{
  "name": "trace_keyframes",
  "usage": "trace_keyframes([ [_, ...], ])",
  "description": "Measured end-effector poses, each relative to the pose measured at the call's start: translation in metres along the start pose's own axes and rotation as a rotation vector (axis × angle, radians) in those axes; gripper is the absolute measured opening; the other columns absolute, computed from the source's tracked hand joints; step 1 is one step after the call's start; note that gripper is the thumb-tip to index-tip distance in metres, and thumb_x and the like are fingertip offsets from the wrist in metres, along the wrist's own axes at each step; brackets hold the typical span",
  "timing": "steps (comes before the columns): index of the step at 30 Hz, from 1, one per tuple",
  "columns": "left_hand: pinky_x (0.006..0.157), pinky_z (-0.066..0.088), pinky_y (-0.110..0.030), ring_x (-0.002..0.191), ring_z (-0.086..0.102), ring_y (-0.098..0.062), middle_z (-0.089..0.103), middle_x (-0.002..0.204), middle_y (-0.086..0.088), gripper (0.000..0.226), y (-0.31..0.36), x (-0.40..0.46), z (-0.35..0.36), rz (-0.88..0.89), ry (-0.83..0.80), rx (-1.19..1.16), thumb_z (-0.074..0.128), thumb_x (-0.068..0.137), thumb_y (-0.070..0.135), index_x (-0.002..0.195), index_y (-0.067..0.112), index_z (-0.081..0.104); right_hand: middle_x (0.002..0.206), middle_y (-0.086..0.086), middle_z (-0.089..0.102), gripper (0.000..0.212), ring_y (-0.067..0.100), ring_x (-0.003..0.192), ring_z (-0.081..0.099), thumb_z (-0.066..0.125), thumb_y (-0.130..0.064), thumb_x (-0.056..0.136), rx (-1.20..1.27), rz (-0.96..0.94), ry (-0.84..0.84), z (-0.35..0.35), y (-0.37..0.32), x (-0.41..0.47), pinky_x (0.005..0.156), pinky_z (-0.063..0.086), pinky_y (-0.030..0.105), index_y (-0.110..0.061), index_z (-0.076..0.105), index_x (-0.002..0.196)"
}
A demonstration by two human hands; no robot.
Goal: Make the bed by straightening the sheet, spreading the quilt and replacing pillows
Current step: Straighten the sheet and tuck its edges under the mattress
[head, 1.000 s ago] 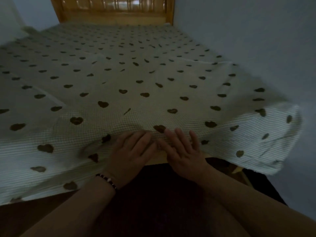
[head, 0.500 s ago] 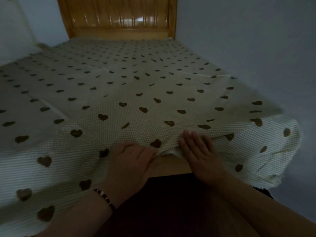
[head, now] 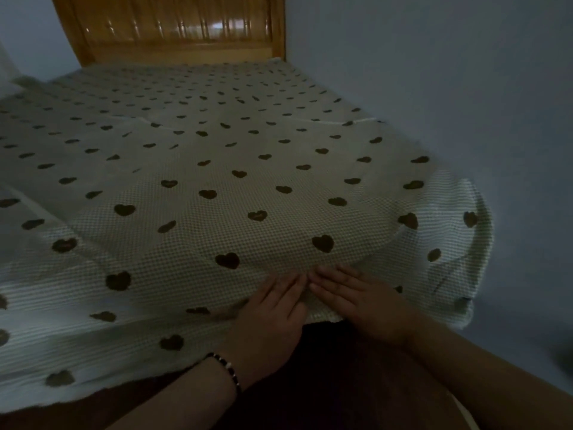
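Head view: a pale sheet (head: 217,169) printed with dark hearts covers the bed, running from the near edge at 6 o'clock up to the wooden headboard (head: 173,29) at 12 o'clock. The cloth lies mostly flat, with a shallow crease crossing it toward 1 o'clock and a long fold on the 9 o'clock side. Its near hem hangs over the end of the bed, and the corner at 4 o'clock droops in a loose, rounded flap beside the wall (head: 465,88).

Both hands sit at the near edge of the bed, at about 6 o'clock in the picture, palms down on the sheet. The left hand (head: 273,311) lies flat, its fingers straight and held close together, pointing toward 1 o'clock; they press on the cloth and hold nothing. A beaded bracelet (head: 228,369) circles that wrist. The right hand (head: 359,299) lies flat as well, its fingers (head: 328,276) straight and slightly fanned, pointing toward 11 o'clock. The fingertips of the two hands meet or nearly meet just below a heart; whether they actually touch cannot be told. The sheet bunches a little where they press. Below the hands a dark surface fills the bottom of the picture.
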State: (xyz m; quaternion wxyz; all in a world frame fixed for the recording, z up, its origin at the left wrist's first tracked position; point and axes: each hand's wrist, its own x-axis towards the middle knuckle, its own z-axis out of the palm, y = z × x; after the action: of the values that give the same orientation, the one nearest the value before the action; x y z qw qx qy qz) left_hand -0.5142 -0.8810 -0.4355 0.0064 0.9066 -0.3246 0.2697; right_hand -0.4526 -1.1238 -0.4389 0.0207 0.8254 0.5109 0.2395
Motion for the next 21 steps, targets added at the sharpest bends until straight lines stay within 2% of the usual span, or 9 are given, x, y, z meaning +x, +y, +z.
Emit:
trace_keyframes([
  [4,0.094,0.053,-0.039,0.114,0.062,-0.02,0.063,0.128,-0.01,0.03,0.011,-0.011,0.018,0.094,-0.158,-0.082,0.048,0.089,0.024,0.111,0.012,0.065,0.154,0.001,0.041,0.055,0.016,0.142,0.039,0.043,-0.024,0.098,0.139,-0.016,-0.152,0.015,-0.006,-0.023,0.109,0.044,0.032,-0.019,0.032,0.152],
  [7,0.096,0.05,-0.035,0.113,0.063,-0.016,0.065,0.125,-0.006,0.033,0.013,-0.016,0.022,0.132,-0.227,-0.078,0.045,0.088,0.026,0.111,0.015,0.067,0.152,-0.003,0.044,0.057,0.011,0.135,0.046,0.044,-0.025,0.097,0.222,0.01,-0.194,0.027,-0.013,-0.031,0.099,0.048,0.024,-0.023,0.029,0.152],
  [10,0.094,0.051,-0.034,0.112,0.063,-0.015,0.066,0.124,-0.005,0.035,0.008,-0.013,0.024,0.141,-0.26,-0.088,0.043,0.087,0.027,0.107,0.015,0.069,0.153,-0.005,0.042,0.069,0.01,0.135,0.046,0.059,-0.021,0.092,0.288,0.027,-0.207,0.033,-0.01,-0.026,0.092,0.055,0.027,-0.025,0.027,0.153],
  [13,0.095,0.053,-0.035,0.112,0.063,-0.014,0.066,0.123,-0.003,0.036,0.001,-0.011,0.023,0.13,-0.278,-0.077,0.045,0.084,0.028,0.109,0.017,0.068,0.147,-0.003,0.052,0.054,0.012,0.13,0.053,0.054,-0.027,0.093,0.294,0.005,-0.207,0.022,-0.008,-0.013,0.089,0.058,0.031,-0.022,0.04,0.145],
  [16,0.103,0.046,-0.043,0.128,0.052,-0.019,0.061,0.132,-0.007,0.03,-0.007,-0.011,0.017,0.105,-0.161,-0.082,0.053,0.09,0.034,0.109,0.013,0.063,0.145,0.005,0.054,0.058,0.018,0.132,0.052,0.057,-0.028,0.085,0.261,-0.011,-0.144,0.004,-0.009,0.003,0.102,0.047,0.03,-0.014,0.048,0.141],
  [18,0.109,0.037,-0.05,0.135,0.044,-0.022,0.059,0.134,-0.01,0.026,-0.014,-0.009,0.008,0.107,-0.047,-0.063,0.054,0.095,0.036,0.1,0.012,0.064,0.14,0.01,0.057,0.054,0.023,0.131,0.053,0.06,-0.022,0.08,0.259,-0.01,-0.028,-0.005,-0.007,0.015,0.108,0.044,0.037,-0.007,0.058,0.132],
  [21,0.112,0.027,-0.057,0.136,0.043,-0.025,0.056,0.137,-0.011,0.023,-0.033,0.001,-0.01,-0.006,0.107,0.057,0.056,0.095,0.027,0.102,0.01,0.069,0.14,0.011,0.058,0.04,0.025,0.133,0.051,0.046,-0.024,0.096,0.185,0.042,0.166,-0.018,-0.007,0.04,0.107,0.043,0.044,-0.005,0.066,0.126],
])
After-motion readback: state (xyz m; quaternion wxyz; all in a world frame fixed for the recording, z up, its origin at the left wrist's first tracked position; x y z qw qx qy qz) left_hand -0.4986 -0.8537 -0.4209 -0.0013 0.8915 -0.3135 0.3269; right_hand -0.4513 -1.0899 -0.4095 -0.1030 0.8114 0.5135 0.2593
